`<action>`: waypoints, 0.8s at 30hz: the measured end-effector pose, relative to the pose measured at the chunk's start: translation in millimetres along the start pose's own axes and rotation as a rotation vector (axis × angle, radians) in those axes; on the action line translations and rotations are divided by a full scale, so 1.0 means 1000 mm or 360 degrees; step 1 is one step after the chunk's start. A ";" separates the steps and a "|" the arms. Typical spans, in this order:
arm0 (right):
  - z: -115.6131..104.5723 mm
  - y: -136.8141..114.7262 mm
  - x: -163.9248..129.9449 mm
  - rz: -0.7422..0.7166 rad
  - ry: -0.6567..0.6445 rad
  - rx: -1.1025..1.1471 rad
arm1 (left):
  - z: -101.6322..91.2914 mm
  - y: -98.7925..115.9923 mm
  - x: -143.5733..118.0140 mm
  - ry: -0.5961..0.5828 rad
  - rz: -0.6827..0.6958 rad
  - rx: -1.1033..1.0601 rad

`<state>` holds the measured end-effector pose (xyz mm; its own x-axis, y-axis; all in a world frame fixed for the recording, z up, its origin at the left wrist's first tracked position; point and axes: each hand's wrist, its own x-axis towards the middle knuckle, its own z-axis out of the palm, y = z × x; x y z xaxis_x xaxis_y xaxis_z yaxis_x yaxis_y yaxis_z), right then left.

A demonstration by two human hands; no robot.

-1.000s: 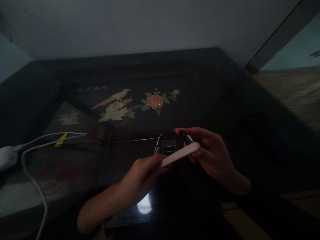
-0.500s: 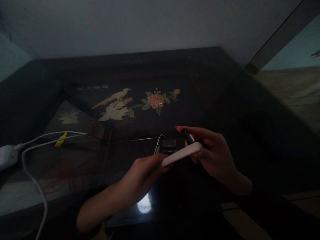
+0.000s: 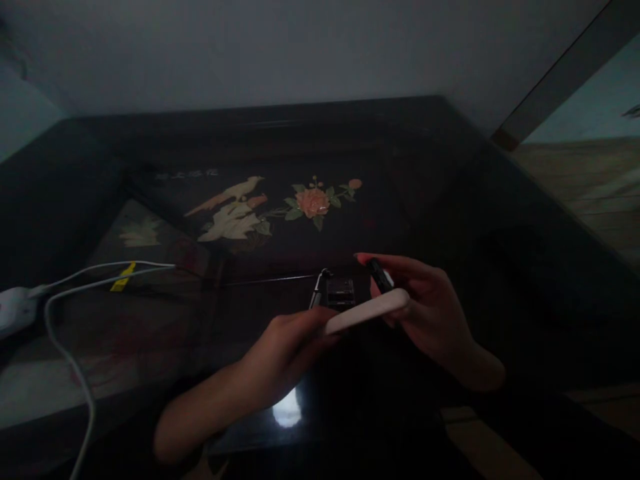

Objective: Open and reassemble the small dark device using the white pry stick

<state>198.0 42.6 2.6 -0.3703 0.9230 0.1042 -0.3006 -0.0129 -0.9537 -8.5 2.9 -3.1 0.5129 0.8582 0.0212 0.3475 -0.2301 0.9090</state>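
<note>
My left hand (image 3: 283, 353) is closed on a pale, slim bar with a rounded end (image 3: 370, 311); I cannot make out its exact kind. The bar slants up to the right, its far end close to my right hand (image 3: 435, 310). Between the thumb and fingers of that right hand is a small black rectangular piece (image 3: 380, 275), just above the bar's tip. Whether the two pieces touch is unclear. Behind the bar, a small dark clear-edged case (image 3: 341, 291) lies on the table, and beside it a thin silvery stick-like item (image 3: 317, 291) is partly hidden by my left hand.
The glossy black table (image 3: 415, 220) carries an inlaid bird and flower picture (image 3: 313, 202) beneath its surface. At the left are a white plug block (image 3: 16, 312), a white cable (image 3: 75, 373) and a yellow tag (image 3: 123, 277). A pale wall (image 3: 250, 53) stands behind.
The pale bar's tip and the black piece have shifted very slightly to the right. Both hands keep their grips, and the table items appear unmoved.
</note>
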 end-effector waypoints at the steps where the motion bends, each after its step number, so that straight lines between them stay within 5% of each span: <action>1: 0.000 0.000 0.000 -0.0004 0.0006 0.0002 | -0.001 0.000 0.000 0.0030 -0.0007 0.0006; 6: -0.001 0.003 0.000 -0.0024 0.0054 0.0013 | -0.002 -0.002 0.004 0.0218 -0.0081 0.0031; 12: 0.000 0.000 0.000 -0.0007 0.0000 0.0003 | 0.002 0.002 0.000 -0.0027 -0.0011 -0.0022; 19: 0.000 0.002 0.001 -0.0021 0.0049 0.0032 | -0.001 0.003 0.003 0.0205 -0.0166 0.0016; 24: 0.000 0.000 0.000 -0.0019 0.0038 0.0006 | 0.003 0.002 0.001 0.0034 -0.0114 -0.0011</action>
<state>197.6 42.8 2.8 -0.3459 0.9320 0.1086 -0.3080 -0.0035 -0.9514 -5.5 1.9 -2.8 0.4700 0.8819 -0.0351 0.3771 -0.1647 0.9114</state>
